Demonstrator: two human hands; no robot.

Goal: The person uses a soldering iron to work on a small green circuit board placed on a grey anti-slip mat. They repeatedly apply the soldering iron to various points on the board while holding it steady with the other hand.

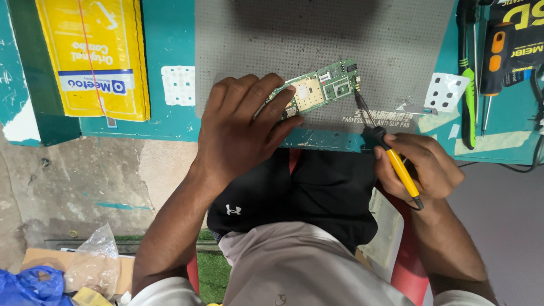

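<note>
A long green circuit board (326, 88) lies tilted on a grey anti-slip mat (317, 34). My left hand (241, 127) presses down on its left end with the fingertips. In my right hand (422, 164) I grip a soldering iron (391, 156) with a yellow handle, held like a pen. Its dark metal tip touches the board's right edge, near a small connector. The left part of the board is hidden under my fingers.
A yellow padded envelope (93, 56) lies at the left on the teal bench (170, 34). A green-handled tool (468, 85) and an orange-black screwdriver (492, 62) lie at the right, with two white keypad sheets (445, 90). Clear and blue plastic bags (93, 263) sit on the floor.
</note>
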